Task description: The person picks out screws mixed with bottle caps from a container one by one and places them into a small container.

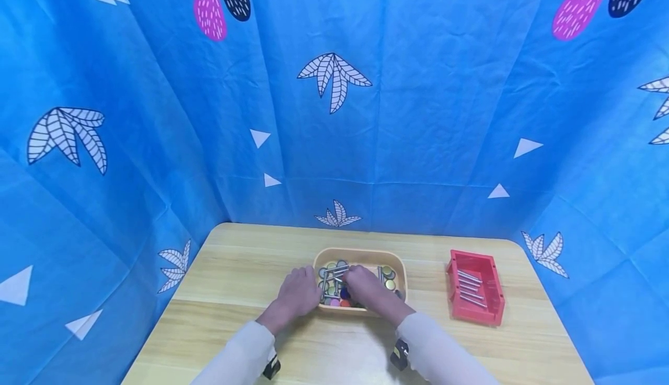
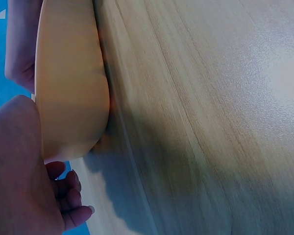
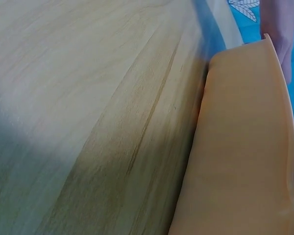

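A tan oval-cornered plastic bin stands on the table, holding silver bolts mixed with coloured round discs. My left hand grips the bin's left end. In the left wrist view the thumb of that hand lies at the rim and the fingers curl beside the outer wall. My right hand reaches over the near rim into the bin, beside the ends of several bolts. Its fingertips are hidden, so whether it pinches a bolt does not show. The right wrist view mostly holds the bin's outer wall.
To the right of the tan bin, a red plastic bin holds several silver bolts lying side by side. Both bins stand on a light wooden table. Blue patterned cloth hangs behind the table and along its sides.
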### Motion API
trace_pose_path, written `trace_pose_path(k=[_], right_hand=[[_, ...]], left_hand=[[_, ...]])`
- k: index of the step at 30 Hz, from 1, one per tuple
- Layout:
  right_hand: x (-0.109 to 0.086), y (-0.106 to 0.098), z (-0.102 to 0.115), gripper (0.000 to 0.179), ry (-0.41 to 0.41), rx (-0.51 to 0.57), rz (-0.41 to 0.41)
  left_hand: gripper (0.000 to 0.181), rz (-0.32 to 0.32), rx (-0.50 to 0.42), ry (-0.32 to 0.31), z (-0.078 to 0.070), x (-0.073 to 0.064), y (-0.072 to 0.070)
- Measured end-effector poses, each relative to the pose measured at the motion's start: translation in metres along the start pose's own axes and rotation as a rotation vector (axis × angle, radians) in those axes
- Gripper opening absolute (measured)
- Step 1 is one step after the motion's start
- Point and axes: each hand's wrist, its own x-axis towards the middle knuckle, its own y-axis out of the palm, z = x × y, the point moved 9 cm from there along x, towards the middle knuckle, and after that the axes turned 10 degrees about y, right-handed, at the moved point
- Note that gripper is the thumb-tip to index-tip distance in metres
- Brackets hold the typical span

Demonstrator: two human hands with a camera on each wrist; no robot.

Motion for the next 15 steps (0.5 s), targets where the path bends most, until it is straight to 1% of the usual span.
trace_pose_path(k=[3, 9, 12, 15], right_hand=[[0.0005, 0.0003, 0.0002, 0.015, -0.005, -0.037, -0.014], [-0.0001, 0.0009, -0.0016, 0.011, -0.004, -0.067, -0.053], [-0.0003, 0.0015, -0.0033, 0.010, 0.001, -0.063, -0.055], [-0.0003, 0.0025, -0.0061, 0.010, 0.019, -0.042, -0.039]], left_hand=[[0.029, -0.005, -0.005, -0.002, 0.0002, 0.0006, -0.0001], [0.030, 0.007, -0.009, -0.013, 0.0004, 0.0005, 0.0018], [0.030, 0.008, -0.013, -0.012, 0.0003, 0.0003, 0.0019], [0.030, 0.003, -0.009, -0.007, -0.0002, 0.0001, 0.0008]])
